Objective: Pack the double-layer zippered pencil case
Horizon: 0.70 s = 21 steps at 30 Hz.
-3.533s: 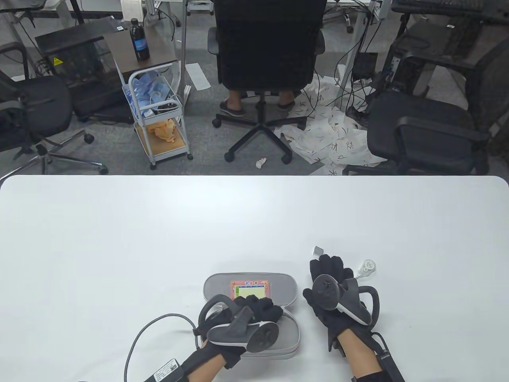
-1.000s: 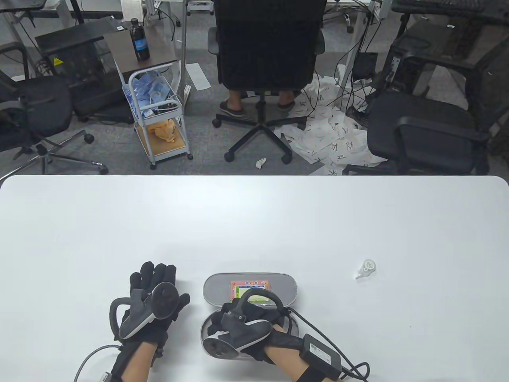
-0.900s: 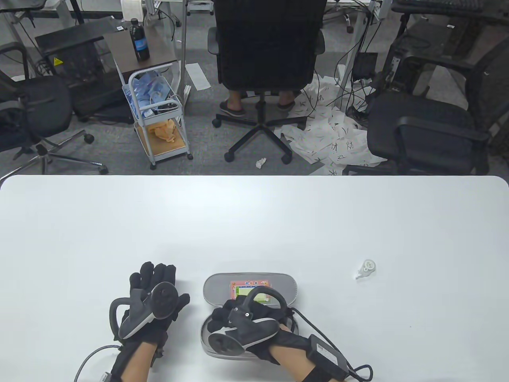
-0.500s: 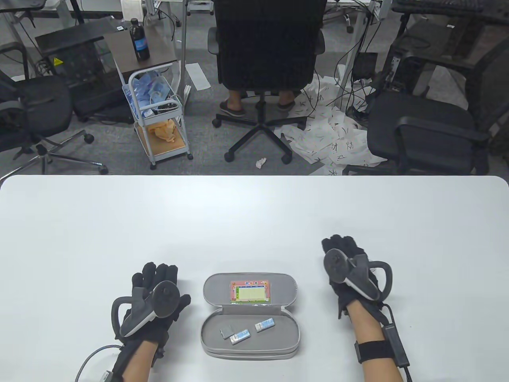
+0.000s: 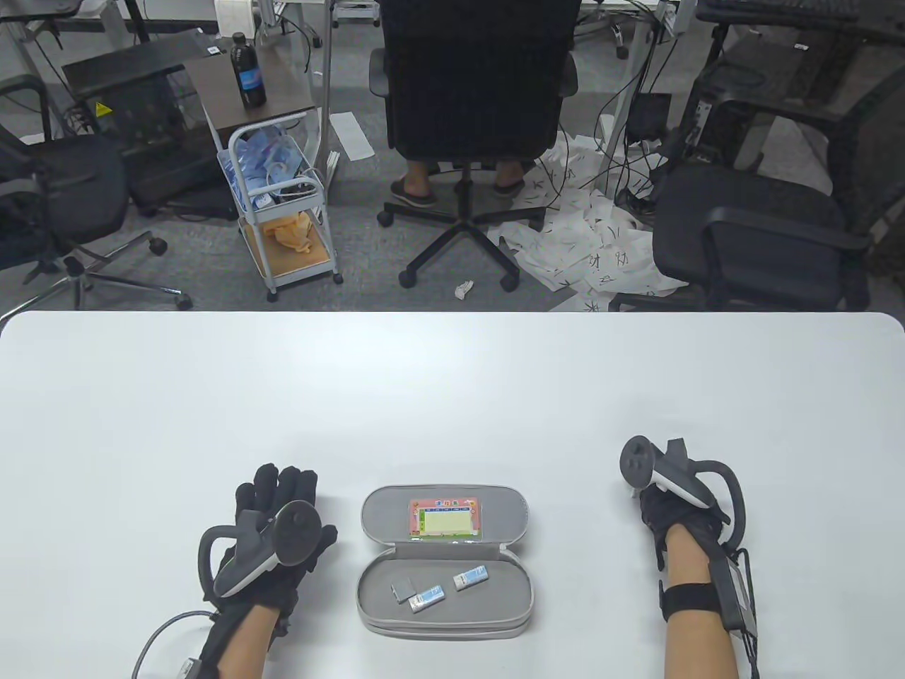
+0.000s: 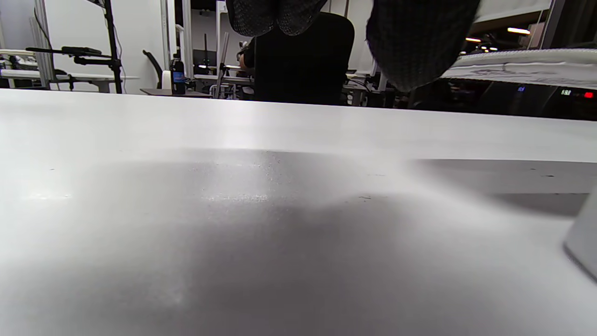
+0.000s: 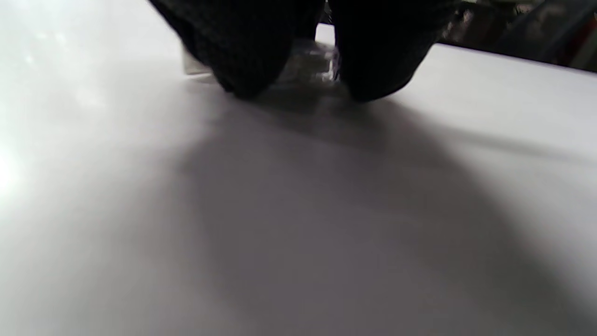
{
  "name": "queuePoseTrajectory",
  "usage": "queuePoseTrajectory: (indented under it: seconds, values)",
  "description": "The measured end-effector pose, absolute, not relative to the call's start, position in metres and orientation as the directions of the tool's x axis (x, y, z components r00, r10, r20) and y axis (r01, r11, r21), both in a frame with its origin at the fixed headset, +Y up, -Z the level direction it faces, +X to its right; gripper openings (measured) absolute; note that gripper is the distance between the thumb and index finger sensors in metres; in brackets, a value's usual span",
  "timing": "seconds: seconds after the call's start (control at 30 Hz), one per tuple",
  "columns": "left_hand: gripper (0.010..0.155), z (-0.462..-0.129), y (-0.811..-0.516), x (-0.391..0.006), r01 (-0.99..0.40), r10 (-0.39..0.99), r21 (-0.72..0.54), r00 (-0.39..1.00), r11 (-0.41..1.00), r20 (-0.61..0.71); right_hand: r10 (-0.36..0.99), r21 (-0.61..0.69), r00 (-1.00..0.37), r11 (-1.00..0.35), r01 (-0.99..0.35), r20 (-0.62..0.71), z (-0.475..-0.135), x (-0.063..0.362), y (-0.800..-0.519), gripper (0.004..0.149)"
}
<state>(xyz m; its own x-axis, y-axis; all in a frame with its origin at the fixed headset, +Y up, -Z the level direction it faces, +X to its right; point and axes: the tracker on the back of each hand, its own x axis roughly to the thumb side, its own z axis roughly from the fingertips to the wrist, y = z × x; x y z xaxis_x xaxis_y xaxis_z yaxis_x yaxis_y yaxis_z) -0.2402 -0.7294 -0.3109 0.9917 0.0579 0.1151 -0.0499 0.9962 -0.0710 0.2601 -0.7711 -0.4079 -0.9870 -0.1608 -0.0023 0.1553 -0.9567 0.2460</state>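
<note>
The grey pencil case point(image 5: 445, 559) lies open near the table's front edge. Its lid holds a colourful card point(image 5: 443, 520). Its lower half holds a small grey square piece point(image 5: 403, 589) and two white-and-blue erasers point(image 5: 426, 598) point(image 5: 471, 577). My left hand point(image 5: 279, 488) rests flat and empty on the table, left of the case. My right hand point(image 5: 647, 495) is curled down on the table to the right of the case. In the right wrist view its fingertips point(image 7: 252, 70) pinch a clear correction tape point(image 7: 312, 60) against the table.
The white table point(image 5: 452, 382) stretches bare behind the case. A corner of the case point(image 6: 583, 242) shows at the right edge of the left wrist view. Office chairs and a cart stand beyond the far edge.
My right hand left the case, where the grey piece now lies, moved right and came down over the correction tape. The left hand moved off the case to rest on the table.
</note>
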Motion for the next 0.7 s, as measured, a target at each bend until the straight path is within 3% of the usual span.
queuePoseTrajectory:
  seconds: [0.27, 0.43, 0.6, 0.7]
  values:
    - [0.083, -0.311, -0.730, -0.241, -0.054, 0.063, -0.082, 0.992, 0.995, 0.110, -0.296, 0.189, -0.952, -0.933, 0.305, 0.074, -0.402, 0.240, -0.773, 0.053]
    - [0.083, -0.311, -0.730, -0.242, -0.052, 0.061, -0.078, 0.992, 0.996, 0.110, -0.107, 0.069, -0.975, -0.990, 0.122, 0.193, -0.379, 0.204, -0.752, 0.054]
    - [0.082, -0.312, -0.727, -0.242, -0.030, 0.039, -0.071, 0.992, 0.997, 0.120, -0.175, -0.125, -0.889, -0.983, 0.135, 0.422, -0.348, 0.146, -0.705, 0.055]
    - [0.082, -0.310, -0.727, -0.244, -0.050, 0.058, -0.067, 0.992, 0.996, 0.110, -0.039, -0.097, -0.811, -0.995, -0.023, 0.584, -0.323, 0.115, -0.688, 0.055]
